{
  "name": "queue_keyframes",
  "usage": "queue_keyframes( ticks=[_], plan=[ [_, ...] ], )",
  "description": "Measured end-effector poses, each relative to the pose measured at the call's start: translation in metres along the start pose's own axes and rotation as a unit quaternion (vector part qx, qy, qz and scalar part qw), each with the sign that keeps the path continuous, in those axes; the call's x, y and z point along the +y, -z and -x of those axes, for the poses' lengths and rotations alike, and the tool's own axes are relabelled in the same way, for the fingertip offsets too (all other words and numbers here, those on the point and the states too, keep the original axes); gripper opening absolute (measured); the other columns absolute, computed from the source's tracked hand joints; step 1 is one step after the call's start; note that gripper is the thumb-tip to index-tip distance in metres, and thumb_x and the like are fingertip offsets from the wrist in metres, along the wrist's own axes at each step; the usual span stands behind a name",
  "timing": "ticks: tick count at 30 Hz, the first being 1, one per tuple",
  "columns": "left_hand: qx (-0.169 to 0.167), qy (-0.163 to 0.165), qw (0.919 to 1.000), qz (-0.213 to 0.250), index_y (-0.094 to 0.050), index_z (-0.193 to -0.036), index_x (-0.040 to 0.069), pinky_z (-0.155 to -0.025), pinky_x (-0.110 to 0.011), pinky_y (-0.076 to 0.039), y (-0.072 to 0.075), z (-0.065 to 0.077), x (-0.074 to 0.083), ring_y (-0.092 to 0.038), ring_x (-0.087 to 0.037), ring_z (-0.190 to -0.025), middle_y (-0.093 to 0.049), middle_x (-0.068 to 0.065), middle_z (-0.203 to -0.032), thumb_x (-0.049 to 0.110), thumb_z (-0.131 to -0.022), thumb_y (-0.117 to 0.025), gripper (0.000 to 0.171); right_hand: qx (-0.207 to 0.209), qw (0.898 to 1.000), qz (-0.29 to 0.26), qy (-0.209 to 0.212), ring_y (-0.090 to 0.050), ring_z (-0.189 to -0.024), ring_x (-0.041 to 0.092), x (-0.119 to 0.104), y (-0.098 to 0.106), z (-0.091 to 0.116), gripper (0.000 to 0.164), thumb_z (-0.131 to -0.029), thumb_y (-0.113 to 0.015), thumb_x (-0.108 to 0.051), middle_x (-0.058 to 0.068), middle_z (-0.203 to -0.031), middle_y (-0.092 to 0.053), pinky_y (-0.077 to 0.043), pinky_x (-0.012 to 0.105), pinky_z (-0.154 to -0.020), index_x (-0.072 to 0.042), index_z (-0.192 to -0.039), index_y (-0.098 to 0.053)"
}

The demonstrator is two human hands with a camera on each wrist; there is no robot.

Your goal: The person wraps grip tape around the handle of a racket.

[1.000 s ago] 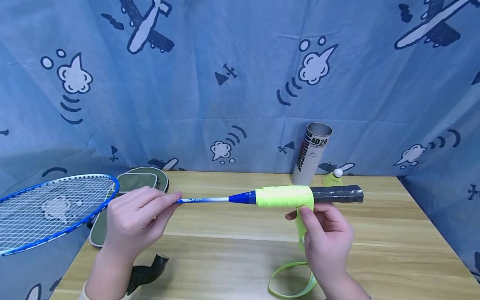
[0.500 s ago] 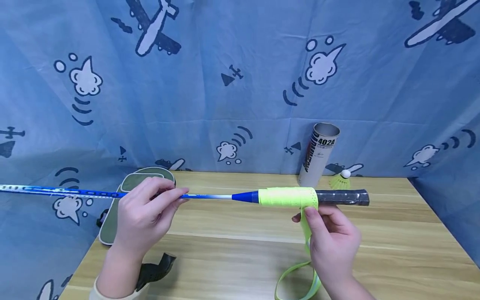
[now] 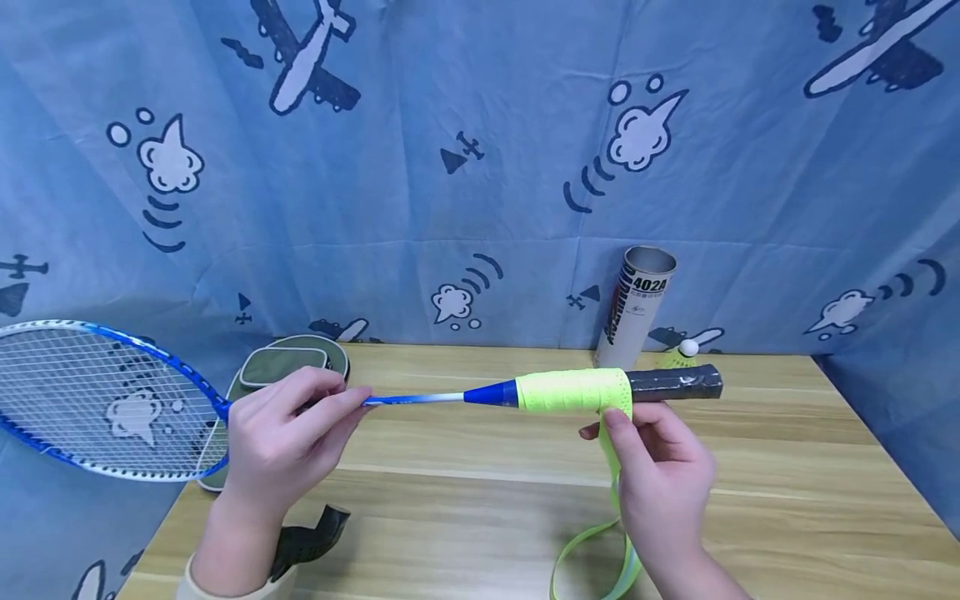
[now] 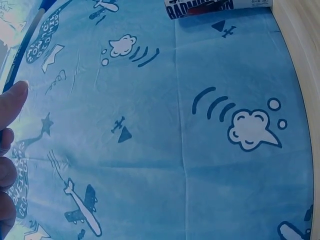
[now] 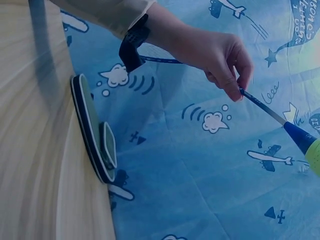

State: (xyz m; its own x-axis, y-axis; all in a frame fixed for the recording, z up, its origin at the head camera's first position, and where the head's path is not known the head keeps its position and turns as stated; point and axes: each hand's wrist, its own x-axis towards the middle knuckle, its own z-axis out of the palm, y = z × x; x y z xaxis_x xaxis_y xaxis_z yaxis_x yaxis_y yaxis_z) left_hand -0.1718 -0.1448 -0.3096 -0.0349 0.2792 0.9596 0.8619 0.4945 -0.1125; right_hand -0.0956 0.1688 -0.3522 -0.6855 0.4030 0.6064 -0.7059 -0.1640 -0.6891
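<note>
A blue and white badminton racket (image 3: 420,399) lies level across the head view, its strung head at the left. My left hand (image 3: 288,442) pinches the thin shaft between thumb and fingers, as the right wrist view also shows. Yellow-green grip tape (image 3: 573,391) is wound around the handle from the blue cone rightward. Beyond it, the black handle end (image 3: 675,383) is uncovered. Just under the last turn, my right hand (image 3: 663,471) pinches the loose tape between thumb and fingers. The rest of that strip hangs below and loops near the table.
At the back of the wooden table (image 3: 450,517) stands a white shuttlecock tube (image 3: 636,312). A yellow shuttlecock (image 3: 684,353) with a white base sits beside it. A green case (image 3: 285,362) lies behind my left hand, against the blue printed curtain (image 3: 375,208).
The racket has turned about its shaft: its head was seen edge-on half a second ago and now shows its strings again. Both hands keep their grips.
</note>
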Motion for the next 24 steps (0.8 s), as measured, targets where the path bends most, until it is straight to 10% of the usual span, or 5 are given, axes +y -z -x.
queue_keyframes(
  ticks=[24],
  plan=[
    [0.0, -0.003, 1.0, 0.0, -0.078, -0.077, 0.003, -0.042, -0.027, -0.038, -0.0027, -0.0037, 0.0027, -0.045, -0.015, -0.046, -0.064, -0.003, -0.066, 0.022, -0.1, -0.068, 0.032, -0.009, 0.997, -0.072, 0.031, -0.073, -0.066, 0.024, 0.0052, 0.0012, 0.001, 0.024, -0.088, -0.043, 0.031, 0.013, -0.092, -0.071, -0.062, 0.031, -0.071, 0.019, -0.092, -0.063]
  ],
)
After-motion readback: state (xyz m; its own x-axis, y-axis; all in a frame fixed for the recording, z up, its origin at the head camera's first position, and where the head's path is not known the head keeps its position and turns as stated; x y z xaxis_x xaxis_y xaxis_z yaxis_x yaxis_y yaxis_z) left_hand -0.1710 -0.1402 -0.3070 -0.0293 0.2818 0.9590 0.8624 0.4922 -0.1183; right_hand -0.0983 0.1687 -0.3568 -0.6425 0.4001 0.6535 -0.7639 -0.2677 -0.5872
